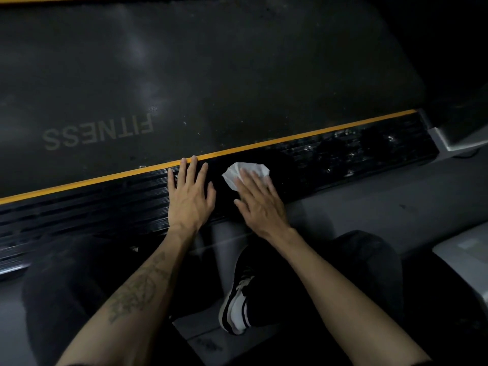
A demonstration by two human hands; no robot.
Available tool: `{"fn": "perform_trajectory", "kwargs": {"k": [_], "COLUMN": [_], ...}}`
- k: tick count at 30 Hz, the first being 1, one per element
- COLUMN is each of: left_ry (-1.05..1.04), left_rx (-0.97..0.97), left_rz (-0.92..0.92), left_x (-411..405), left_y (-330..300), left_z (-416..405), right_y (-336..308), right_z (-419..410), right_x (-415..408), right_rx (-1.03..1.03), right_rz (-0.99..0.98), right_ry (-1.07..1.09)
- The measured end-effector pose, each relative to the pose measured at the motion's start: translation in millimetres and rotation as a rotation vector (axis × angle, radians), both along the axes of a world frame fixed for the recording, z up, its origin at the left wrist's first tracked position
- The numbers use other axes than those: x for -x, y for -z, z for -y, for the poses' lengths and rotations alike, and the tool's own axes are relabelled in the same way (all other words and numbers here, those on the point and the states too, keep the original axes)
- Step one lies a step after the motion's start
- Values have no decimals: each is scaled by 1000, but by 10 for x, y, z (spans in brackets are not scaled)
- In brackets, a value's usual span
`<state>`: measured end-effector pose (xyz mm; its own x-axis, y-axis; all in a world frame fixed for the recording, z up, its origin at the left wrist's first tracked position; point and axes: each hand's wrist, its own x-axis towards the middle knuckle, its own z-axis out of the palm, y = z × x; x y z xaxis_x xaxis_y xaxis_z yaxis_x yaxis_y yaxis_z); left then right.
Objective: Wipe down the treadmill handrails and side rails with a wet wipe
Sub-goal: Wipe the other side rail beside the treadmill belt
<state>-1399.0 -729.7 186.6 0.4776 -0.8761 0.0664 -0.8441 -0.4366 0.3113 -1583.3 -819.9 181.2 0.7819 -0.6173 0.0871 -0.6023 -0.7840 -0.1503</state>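
**Two flat hands on one side rail, one wipe under the right**

One person crouches beside one treadmill. Two hands lie on the black ribbed side rail [330,157], which runs from 8 o'clock to 2 o'clock below one orange stripe [105,178]. The left hand [188,192] rests flat, fingers straight and a little apart, tips touching the stripe. The right hand [260,204], just beside it toward 3 o'clock, presses one white wipe [239,171] onto the rail with straight fingers close together; the wipe shows beyond the fingertips, toward 12 o'clock. Above the stripe lies the dark belt [237,75] with one word, FITNESS, upside down. At 6 o'clock one black-and-white shoe [236,305] is seen.
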Motion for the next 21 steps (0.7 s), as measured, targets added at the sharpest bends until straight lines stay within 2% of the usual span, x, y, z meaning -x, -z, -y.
{"fn": "perform_trajectory", "kwargs": {"k": [5, 8, 12, 16, 18, 21], "left_ry": [7, 34, 130, 105, 81, 51], "left_rx": [8, 1, -10, -13, -20, -35], "left_rz": [17, 37, 98, 91, 61, 22], "left_x": [13, 16, 25, 30, 42, 89], "left_y": [-7, 17, 45, 24, 1, -3], "left_z": [-1, 8, 9, 73, 116, 151], "right_y": [2, 27, 26, 11, 3, 40], "right_z": [77, -135, -9, 69, -76, -224], "right_x": [0, -41, 143, 116, -30, -57], "right_rx": [-80, -75, 11, -41, -58, -18], "right_rz": [20, 50, -18, 9, 52, 32], "right_ry": [274, 184, 34, 251, 293, 96]}}
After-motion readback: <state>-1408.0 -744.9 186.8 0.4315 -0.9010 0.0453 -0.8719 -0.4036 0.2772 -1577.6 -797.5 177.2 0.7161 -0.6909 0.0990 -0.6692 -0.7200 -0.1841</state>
